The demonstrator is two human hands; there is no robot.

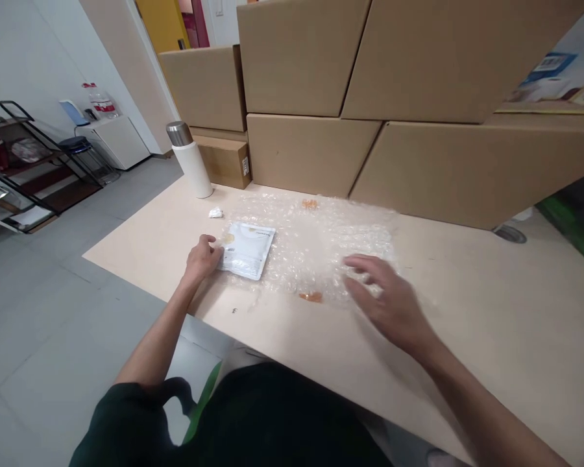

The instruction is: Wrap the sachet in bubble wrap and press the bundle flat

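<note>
A sheet of clear bubble wrap [316, 243] lies spread on the pale wooden table [491, 305]. On its left part rests a flat white packet [247, 250]. My left hand [203, 257] has its fingers curled at the packet's left edge, touching it. My right hand [387, 299] lies open, fingers stretched out, on the right part of the bubble wrap. Two small orange pieces of tape sit on the wrap, one at the far edge [310, 203] and one at the near edge [311, 297].
A white flask with a metal cap [189, 159] stands at the table's far left. A small crumpled white scrap [216, 213] lies near it. Stacked cardboard boxes [370, 97] line the back. A black shelf rack [24, 162] stands on the grey floor at left.
</note>
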